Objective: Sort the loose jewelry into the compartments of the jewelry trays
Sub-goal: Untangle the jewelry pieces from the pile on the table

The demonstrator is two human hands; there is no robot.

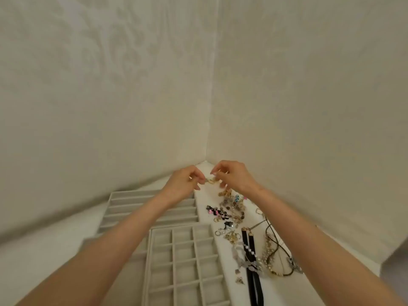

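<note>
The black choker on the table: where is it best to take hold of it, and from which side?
Pinch the choker at its gold end caps, coming from above, likely. They lie together and uncovered; nearer you, pearls and a grey piece cross the straps.

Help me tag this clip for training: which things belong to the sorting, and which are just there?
Job: left hand, right hand, gold piece, loose jewelry, far tray, near tray.
Just there: walls, table.
</note>
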